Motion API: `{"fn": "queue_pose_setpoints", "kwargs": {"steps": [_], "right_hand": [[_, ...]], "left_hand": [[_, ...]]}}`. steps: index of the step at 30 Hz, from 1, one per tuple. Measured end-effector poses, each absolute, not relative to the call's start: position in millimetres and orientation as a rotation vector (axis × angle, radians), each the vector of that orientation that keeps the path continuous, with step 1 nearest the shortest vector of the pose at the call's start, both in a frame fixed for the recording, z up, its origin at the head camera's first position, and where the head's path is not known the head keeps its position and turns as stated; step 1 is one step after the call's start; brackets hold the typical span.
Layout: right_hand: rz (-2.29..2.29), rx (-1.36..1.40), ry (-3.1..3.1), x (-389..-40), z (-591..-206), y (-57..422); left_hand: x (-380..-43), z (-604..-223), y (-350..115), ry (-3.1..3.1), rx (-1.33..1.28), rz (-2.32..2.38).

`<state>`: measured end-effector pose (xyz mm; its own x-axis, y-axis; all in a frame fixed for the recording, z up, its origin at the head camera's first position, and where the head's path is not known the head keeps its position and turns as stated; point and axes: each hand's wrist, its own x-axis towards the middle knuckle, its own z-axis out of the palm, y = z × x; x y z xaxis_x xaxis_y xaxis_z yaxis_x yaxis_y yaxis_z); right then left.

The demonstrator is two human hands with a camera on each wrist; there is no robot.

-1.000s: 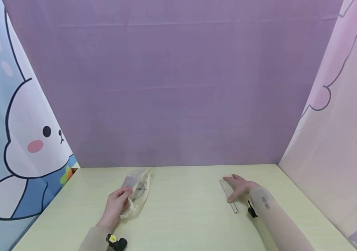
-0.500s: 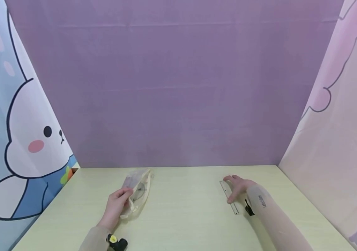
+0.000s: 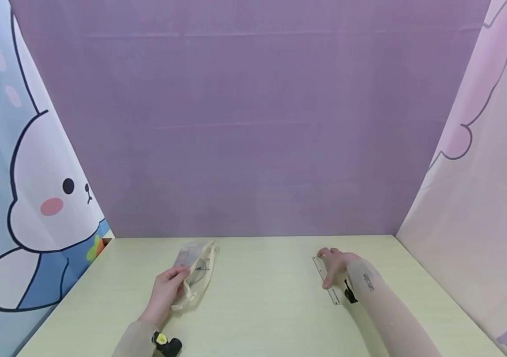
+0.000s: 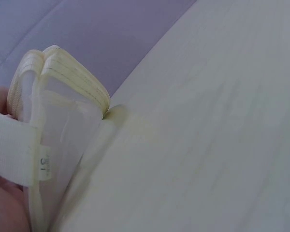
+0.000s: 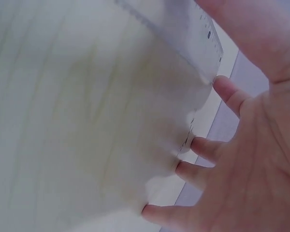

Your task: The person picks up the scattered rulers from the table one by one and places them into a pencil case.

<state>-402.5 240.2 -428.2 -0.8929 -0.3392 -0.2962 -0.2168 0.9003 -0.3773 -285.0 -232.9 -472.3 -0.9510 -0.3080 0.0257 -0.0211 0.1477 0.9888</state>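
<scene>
A translucent zip pouch with cream edging lies tilted on the left of the table, a round grey shape showing through or on it. My left hand pinches its near side between thumb and fingers. The left wrist view shows the pouch's stitched cream edges and a white fabric tab beside the fingers. Flat on the table at the right is a clear ruler. My right hand spreads over it, thumb near its middle and fingertips toward its far end. In the right wrist view one fingertip meets the corner of the ruler.
The pale wooden table ends at a purple backdrop. A blue curtain with a cartoon rabbit hangs on the left and a pink curtain on the right. Dark wrist cameras sit on both wrists.
The right forearm and wrist have shifted slightly to the left, while the fingers stay at the ruler. The left hand and the pouch hold nearly still.
</scene>
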Motion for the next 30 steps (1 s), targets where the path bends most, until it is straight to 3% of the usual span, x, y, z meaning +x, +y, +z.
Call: {"fn": "queue_pose_setpoints", "kwargs": {"steps": [13, 22, 30], "right_hand": [[-0.569, -0.348, 2.66, -408, -427, 236], [-0.38, -0.437, 2.789, -406, -425, 228], [-0.687, -0.275, 2.621, -396, -418, 218]], "left_hand": [[-286, -474, -234, -2.171, 0.302, -1.905], [-287, -476, -233, -2.168, 0.304, -1.889], [-287, -475, -234, -2.169, 0.296, -1.907]]}}
